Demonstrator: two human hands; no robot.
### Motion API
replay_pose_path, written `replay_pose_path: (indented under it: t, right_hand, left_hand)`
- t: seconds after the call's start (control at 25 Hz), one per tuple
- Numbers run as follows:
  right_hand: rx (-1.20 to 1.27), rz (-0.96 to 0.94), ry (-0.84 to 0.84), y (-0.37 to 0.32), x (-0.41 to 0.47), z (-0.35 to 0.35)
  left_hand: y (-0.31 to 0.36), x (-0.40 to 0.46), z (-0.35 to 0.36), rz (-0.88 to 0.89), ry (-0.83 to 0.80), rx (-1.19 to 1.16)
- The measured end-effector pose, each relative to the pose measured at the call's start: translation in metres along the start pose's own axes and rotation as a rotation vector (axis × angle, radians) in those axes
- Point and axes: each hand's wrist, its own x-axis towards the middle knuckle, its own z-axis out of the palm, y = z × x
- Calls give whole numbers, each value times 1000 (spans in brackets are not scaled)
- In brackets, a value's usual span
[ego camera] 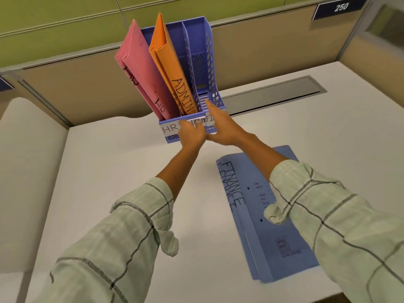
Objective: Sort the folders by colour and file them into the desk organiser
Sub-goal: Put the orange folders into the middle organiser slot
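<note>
Nearest on the white counter (122,171) lie the blue folders (262,211), marked FINANCE, flat and slightly fanned beneath the right forearm, not yet filed. They look like at least two in a stack, though the exact count is unclear.

Further out, both hands meet at the front lip of the blue desk organiser (196,127). The left hand (191,133) has its fingers curled against the paper labels (170,130) reading HR and ADMIN; whether it pinches a label or merely presses it I cannot tell. The right hand (220,125) is flat with its fingers pressed together and stretched, the tips reaching over the lip toward the rightmost compartment, which stands empty and covers part of the third label.

Behind them the pink HR folders (140,68) fill the left compartment and the orange ADMIN folders (170,68) the middle one, both leaning tall to the left.

The risk, as I judge it, is that pushing on the lip slides or tips the organiser, top-heavy with leaning folders, or peels a label loose. The right sleeve could also drag the blue stack askew.
</note>
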Motion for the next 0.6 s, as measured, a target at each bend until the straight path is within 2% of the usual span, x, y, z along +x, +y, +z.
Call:
replay_pose_path:
  t: [0.2,0.28,0.44,0.6]
  right_hand:
    - [-56,138,-4,36,-86,4]
    - [-99,217,-20,52,-124,5]
    - [-167,409,-13,78,-184,6]
    - [-353,659,16,98,-227,8]
  left_hand:
    - [-56,-63,24,-163,-159,179]
    - [-77,-88,35,-165,-232,233]
    - [-100,-116,54,-143,-264,313]
    - [-108,-135,64,-131,-317,347]
